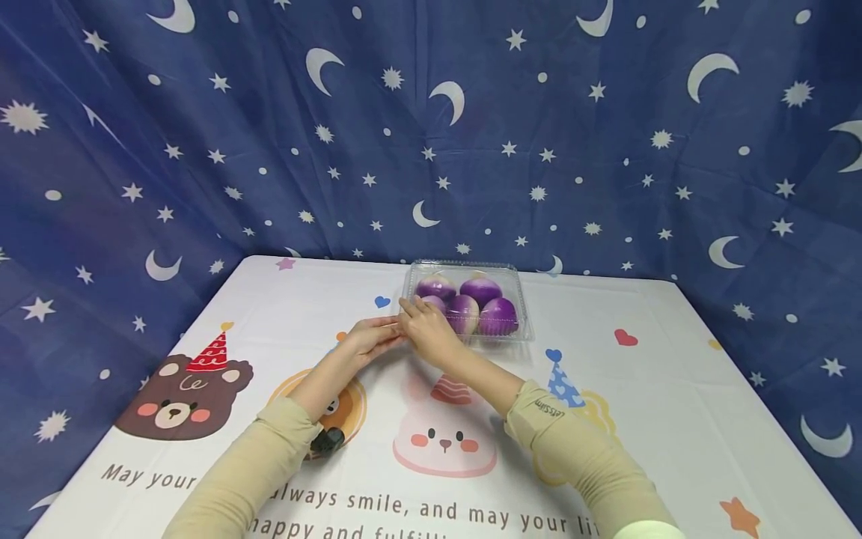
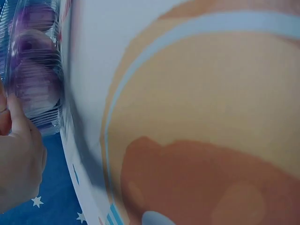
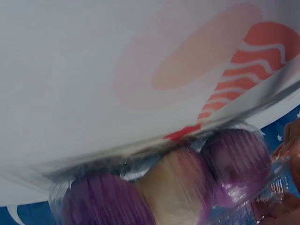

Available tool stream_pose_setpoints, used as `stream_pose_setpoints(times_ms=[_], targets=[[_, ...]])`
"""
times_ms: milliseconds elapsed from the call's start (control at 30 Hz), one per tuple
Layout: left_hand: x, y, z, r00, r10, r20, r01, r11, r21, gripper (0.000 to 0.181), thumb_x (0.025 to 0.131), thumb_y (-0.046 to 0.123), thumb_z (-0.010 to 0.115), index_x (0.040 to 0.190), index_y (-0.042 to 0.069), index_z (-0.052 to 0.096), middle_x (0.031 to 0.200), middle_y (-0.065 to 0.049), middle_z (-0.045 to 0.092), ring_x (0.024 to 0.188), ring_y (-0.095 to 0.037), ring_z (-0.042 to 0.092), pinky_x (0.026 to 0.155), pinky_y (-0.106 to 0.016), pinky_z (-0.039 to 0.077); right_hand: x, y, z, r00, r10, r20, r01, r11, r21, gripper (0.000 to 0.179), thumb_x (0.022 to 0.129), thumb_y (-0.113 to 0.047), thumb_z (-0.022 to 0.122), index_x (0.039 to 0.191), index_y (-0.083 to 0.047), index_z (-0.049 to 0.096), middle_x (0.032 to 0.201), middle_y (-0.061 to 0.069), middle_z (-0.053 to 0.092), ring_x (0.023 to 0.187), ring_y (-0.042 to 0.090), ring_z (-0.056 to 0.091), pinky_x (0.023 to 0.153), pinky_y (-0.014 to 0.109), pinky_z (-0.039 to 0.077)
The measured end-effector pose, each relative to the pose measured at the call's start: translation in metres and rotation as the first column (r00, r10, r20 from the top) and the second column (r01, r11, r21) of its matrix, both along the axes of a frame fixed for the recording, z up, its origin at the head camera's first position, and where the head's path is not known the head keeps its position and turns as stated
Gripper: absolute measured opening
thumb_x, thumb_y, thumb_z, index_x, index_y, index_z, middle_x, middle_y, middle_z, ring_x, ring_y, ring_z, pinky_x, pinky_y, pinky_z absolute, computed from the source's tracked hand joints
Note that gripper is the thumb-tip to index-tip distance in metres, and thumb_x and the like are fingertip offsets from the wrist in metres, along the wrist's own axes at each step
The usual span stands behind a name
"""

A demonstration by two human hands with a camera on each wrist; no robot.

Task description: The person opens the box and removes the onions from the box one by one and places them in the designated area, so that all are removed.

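A clear plastic clamshell box (image 1: 524, 318) sits at the far edge of the table with several purple-and-cream round pieces, perhaps turnips (image 1: 498, 318), inside. My right hand (image 1: 431, 333) bends over the box's near left corner, its fingers pinching the rim. From the left, my left hand (image 1: 369, 338) meets it there, fingertips at the same corner. In the left wrist view, thumb and finger of a hand (image 2: 21, 159) hold the ribbed edge of the box (image 2: 35, 119). Fingers (image 3: 293, 154) grip its corner at the right of the right wrist view.
A white printed cloth (image 1: 673, 419) with cartoon animals and lettering covers the table. Behind it hangs a dark blue curtain (image 1: 485, 202) with moons and stars. A small black object (image 1: 328, 442) shows beside the left forearm.
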State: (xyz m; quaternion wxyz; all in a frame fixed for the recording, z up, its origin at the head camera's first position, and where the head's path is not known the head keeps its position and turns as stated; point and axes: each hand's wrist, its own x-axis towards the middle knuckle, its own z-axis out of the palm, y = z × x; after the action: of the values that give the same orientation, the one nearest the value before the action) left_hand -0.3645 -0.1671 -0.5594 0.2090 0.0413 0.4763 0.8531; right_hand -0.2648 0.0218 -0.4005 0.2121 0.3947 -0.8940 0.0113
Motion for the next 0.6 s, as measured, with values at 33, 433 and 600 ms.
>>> stream_pose_setpoints(times_ms=[33,433,600], targets=[[-0.024,-0.007,-0.032,1.0,-0.012,-0.005,0.012,1.0,0.011,0.048,0.083,-0.007,0.064,0.129,-0.006,0.052,0.12,-0.024,0.062,0.109,-0.032,0.063,0.091,-0.038,0.052,0.0,0.001,0.001,1.0,0.009,-0.003,-0.009,1.0,-0.009,0.019,0.082,-0.015,0.071,0.098,-0.005,0.068,0.128,0.017,0.06,0.116,0.039,0.057,0.098,0.043,0.048],[0.109,0.036,0.149,0.984,0.166,0.058,-0.139,0.938,-0.319,0.046,0.092,-0.012,0.046,0.135,-0.019,0.032,0.122,-0.029,0.058,0.082,-0.011,0.067,0.089,-0.026,0.052,0.002,-0.005,-0.01,0.984,-0.008,-0.177,0.03,0.993,0.118,0.023,0.085,-0.019,0.067,0.102,-0.004,0.067,0.124,0.012,0.063,0.113,0.035,0.061,0.095,0.038,0.05],[0.056,0.026,0.085,0.973,0.222,0.058,-0.204,0.952,-0.229,0.031,0.077,-0.013,0.068,0.108,-0.009,0.065,0.106,-0.026,0.067,0.082,-0.02,0.071,0.082,-0.031,0.055,0.0,-0.004,-0.008,0.989,-0.018,-0.146,0.029,0.997,0.075,0.017,0.084,-0.008,0.064,0.1,-0.002,0.064,0.122,0.013,0.064,0.114,0.035,0.06,0.096,0.039,0.049]])
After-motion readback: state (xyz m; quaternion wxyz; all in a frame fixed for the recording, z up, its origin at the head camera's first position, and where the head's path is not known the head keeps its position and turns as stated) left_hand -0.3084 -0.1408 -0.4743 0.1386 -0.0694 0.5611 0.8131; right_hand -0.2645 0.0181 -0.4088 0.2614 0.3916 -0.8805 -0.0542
